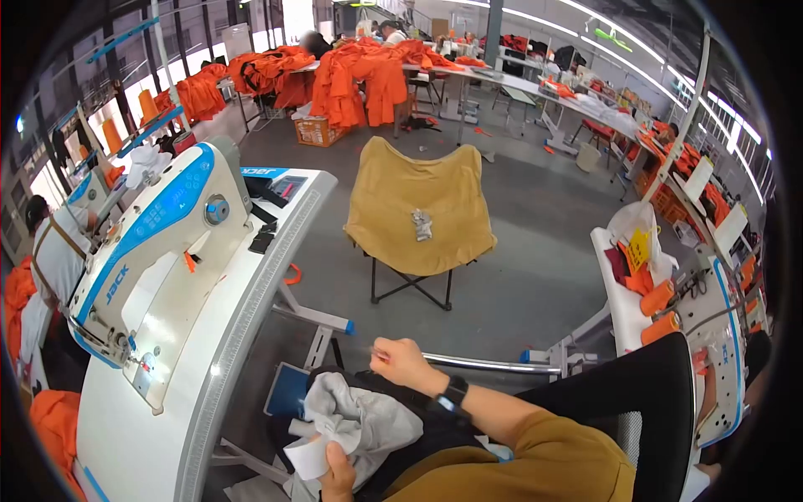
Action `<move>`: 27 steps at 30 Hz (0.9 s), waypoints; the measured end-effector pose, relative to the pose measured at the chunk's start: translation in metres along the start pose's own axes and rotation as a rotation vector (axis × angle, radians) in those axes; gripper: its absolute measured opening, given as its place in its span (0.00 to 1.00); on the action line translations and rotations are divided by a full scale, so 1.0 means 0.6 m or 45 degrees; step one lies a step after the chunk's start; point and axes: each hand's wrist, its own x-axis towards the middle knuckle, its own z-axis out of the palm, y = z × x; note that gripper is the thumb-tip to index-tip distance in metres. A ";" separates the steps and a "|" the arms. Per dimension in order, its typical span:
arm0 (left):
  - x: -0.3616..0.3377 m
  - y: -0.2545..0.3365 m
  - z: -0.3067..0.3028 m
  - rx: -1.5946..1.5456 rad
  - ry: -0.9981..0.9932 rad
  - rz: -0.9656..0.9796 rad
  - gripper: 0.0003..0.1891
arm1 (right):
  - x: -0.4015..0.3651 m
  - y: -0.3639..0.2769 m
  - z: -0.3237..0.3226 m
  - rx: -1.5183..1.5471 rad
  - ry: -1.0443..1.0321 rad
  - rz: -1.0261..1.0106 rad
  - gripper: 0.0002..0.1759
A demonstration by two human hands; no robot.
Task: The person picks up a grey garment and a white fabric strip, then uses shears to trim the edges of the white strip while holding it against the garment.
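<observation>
Over the person's lap lies a light grey cloth (355, 414). My left hand (337, 473) is closed on a white folded band (308, 458) at the cloth's lower edge, with the thumb on top. My right hand (400, 364) is raised beyond the cloth, apart from it, its fingers curled together; whatever they may hold is too small to make out. A dark watch (454, 395) is on the right wrist. To the left, a white and blue sewing machine (159, 226) stands on a white table (125, 443), its needle area lit.
Ahead stands a tan folding chair (422, 188) with a small grey item (421, 224) on it. Orange garments (360, 79) cover tables behind. At right are another sewing machine (719, 360) and orange thread cones (658, 299). A co-worker (63, 251) sits at far left.
</observation>
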 end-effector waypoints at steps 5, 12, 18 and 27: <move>0.047 0.007 0.035 -0.177 -0.149 -0.480 0.08 | -0.033 -0.063 0.004 0.749 -0.572 0.334 0.19; 0.044 -0.013 0.031 -0.279 -0.269 -0.533 0.06 | -0.041 -0.088 -0.009 1.089 -0.970 0.727 0.16; 0.046 0.005 0.041 -0.199 -0.189 -0.573 0.07 | -0.032 -0.095 -0.009 1.032 -0.990 0.698 0.16; 0.047 -0.017 0.016 -0.234 -0.447 -0.511 0.07 | -0.050 -0.087 -0.018 1.321 -0.981 0.864 0.16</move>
